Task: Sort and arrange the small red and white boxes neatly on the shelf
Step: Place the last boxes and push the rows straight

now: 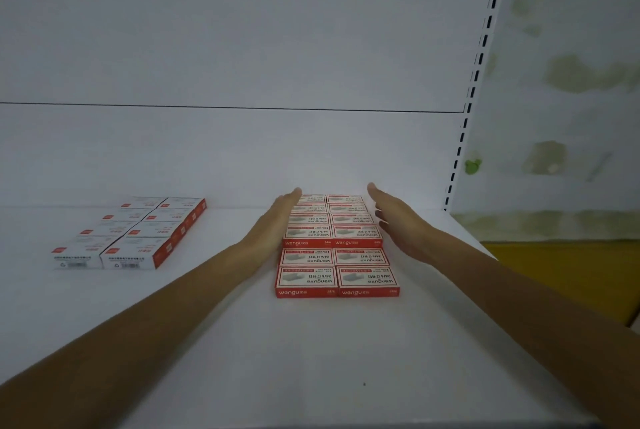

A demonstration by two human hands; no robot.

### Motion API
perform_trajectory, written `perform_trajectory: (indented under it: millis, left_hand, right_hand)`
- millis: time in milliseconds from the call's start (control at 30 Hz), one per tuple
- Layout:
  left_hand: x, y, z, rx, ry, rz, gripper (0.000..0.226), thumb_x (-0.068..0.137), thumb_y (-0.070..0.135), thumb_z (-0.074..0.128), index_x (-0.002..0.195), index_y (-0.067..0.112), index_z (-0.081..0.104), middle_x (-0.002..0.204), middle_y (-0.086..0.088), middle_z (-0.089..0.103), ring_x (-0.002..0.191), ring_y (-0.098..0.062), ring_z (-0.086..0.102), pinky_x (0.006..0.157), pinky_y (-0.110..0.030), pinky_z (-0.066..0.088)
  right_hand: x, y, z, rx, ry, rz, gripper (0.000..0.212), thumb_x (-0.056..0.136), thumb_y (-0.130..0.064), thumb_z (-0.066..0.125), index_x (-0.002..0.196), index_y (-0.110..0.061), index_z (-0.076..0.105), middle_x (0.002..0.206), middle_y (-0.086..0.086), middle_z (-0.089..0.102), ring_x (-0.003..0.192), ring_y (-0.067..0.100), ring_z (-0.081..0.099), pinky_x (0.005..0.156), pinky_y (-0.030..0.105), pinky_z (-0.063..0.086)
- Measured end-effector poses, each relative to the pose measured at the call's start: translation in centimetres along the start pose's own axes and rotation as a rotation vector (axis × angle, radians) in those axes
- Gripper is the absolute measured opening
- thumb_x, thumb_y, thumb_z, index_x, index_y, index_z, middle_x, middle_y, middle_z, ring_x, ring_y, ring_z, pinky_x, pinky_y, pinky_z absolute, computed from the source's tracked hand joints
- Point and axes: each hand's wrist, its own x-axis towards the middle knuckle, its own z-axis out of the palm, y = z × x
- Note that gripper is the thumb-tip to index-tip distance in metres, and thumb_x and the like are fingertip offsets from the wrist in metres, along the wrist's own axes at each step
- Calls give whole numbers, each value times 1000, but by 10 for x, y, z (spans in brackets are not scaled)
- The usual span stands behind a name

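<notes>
Two bare forearms reached across the white shelf (311,366). Between them, the red boxes (337,272) lay in two tidy columns running toward the back, with the nearest two rows lower and the rows behind standing higher. The left hand (277,220) was flat, fingers straight and together, against the left side of the higher block. The right hand (394,220), fingers straight too, was just beside its right side; contact was unclear. Well apart to the left, the white boxes (135,231) lay in two columns. A slotted upright (481,47) rose at the far right.
</notes>
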Motion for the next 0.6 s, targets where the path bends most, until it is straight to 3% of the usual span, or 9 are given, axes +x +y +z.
perform_trajectory:
  millis: [33,100,167,267,433,500,600]
  left_hand:
    - [-3,-4,0,-31,-8,-20,43,95,52,23,114,20,46,92,10,59,81,-4,58,87,-20,41]
    - [-7,-11,3,-78,-44,-52,42,97,48,24,111,23,54,90,5,65,77,-9,64,67,-16,53]
    - [-14,-11,5,-132,-71,-30,48,95,51,26,115,22,58,101,-6,69,88,-22,68,76,-29,58]
    - [-16,-9,9,-234,-87,-57,50,93,56,30,113,22,61,107,-12,69,97,-32,67,94,-47,50]
    - [-21,-4,8,-240,-94,-59,44,94,54,29,100,25,61,98,-8,70,92,-29,67,95,-47,50]
    - [-25,-2,7,-237,-110,-35,48,95,54,26,109,22,60,95,-6,70,91,-27,67,95,-45,49]
    - [-34,-2,4,-228,-85,21,51,98,45,22,130,11,44,98,4,61,81,-11,58,87,-27,43]
  right_hand:
    - [-5,3,2,-6,-14,-14,45,101,-41,23,126,-14,49,121,1,53,115,15,49,109,31,28]
    - [-10,6,10,-30,-44,4,45,100,-45,22,102,-20,60,110,0,65,101,16,62,105,35,39]
    - [-9,10,17,-45,-33,31,47,98,-50,23,99,-24,63,104,4,71,96,23,68,99,44,47]
    - [-9,9,23,-87,-29,44,52,97,-53,23,107,-23,64,102,4,72,94,24,69,96,44,49]
    - [-13,3,21,-60,-21,75,48,99,-48,24,107,-19,63,106,8,70,96,26,68,96,44,49]
    - [-16,4,19,10,-3,79,45,99,-47,27,105,-19,62,107,9,69,98,27,67,97,46,49]
    - [-20,8,13,29,-19,40,46,98,-48,27,109,-18,60,104,6,68,99,25,66,99,44,46]
